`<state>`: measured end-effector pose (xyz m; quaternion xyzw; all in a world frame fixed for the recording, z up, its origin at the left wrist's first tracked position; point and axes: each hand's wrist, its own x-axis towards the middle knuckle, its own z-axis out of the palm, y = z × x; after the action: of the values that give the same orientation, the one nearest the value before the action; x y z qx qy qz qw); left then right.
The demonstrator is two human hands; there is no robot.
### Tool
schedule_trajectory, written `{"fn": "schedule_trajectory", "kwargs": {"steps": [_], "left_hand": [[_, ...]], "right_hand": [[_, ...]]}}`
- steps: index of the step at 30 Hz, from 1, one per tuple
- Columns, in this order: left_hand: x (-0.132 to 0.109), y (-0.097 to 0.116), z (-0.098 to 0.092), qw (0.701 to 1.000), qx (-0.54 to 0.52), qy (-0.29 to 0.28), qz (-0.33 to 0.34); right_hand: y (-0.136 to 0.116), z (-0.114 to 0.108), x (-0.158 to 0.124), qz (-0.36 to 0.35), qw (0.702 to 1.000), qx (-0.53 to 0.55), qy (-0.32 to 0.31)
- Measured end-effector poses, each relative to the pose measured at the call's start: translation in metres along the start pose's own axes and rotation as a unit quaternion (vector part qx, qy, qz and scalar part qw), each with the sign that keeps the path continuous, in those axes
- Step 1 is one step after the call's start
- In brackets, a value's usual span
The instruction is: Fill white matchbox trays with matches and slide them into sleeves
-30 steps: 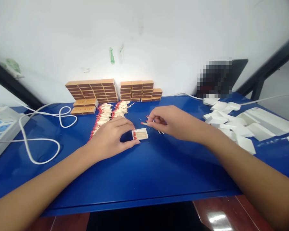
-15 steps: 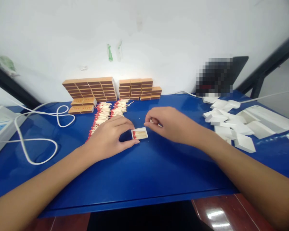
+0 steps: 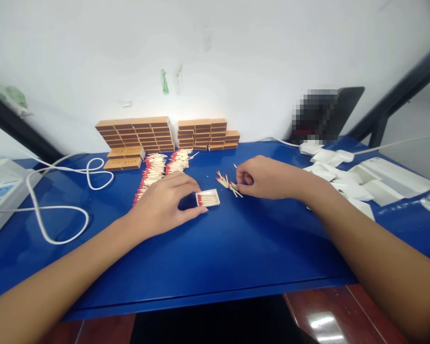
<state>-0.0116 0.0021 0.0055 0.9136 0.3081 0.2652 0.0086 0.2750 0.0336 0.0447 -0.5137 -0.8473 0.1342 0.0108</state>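
My left hand (image 3: 168,198) grips a small white matchbox tray (image 3: 218,202) between thumb and fingers, low over the blue table. Several matches (image 3: 208,199) lie side by side in the tray, red heads to the left. Just right of it, a small loose heap of matches (image 3: 223,180) is spread on the table. My right hand (image 3: 260,177) is at the heap's right edge, thumb and fingertips pinched on matches there; the fingers hide how many. Behind my left hand, two long rows of matches (image 3: 155,168) are laid out, partly covered by that hand.
Stacked matchboxes (image 3: 136,134) and a smaller stack (image 3: 202,134) stand against the wall. White empty trays (image 3: 351,186) are heaped at right, before a dark, partly pixelated panel (image 3: 349,112). A white cable (image 3: 39,224) loops by a power strip (image 3: 3,196) at left.
My right hand has shifted right, away from the tray, and a small heap of matches now shows where the hand was. My left hand keeps the tray in place.
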Motion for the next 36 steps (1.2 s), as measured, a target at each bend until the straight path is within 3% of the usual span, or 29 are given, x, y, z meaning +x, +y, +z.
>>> {"fn": "schedule_trajectory", "kwargs": {"steps": [27, 32, 36], "left_hand": [[0.000, 0.000, 0.000, 1.000, 0.008, 0.008, 0.007], [0.000, -0.001, 0.000, 1.000, 0.011, 0.006, 0.005], [0.000, -0.001, 0.001, 1.000, 0.015, 0.006, 0.008]], "right_hand": [[-0.012, 0.013, 0.004, 0.053, 0.994, -0.098, 0.006], [-0.007, 0.008, 0.006, 0.064, 0.996, -0.063, -0.005], [-0.002, 0.002, 0.002, 0.033, 0.998, -0.014, 0.050]]}}
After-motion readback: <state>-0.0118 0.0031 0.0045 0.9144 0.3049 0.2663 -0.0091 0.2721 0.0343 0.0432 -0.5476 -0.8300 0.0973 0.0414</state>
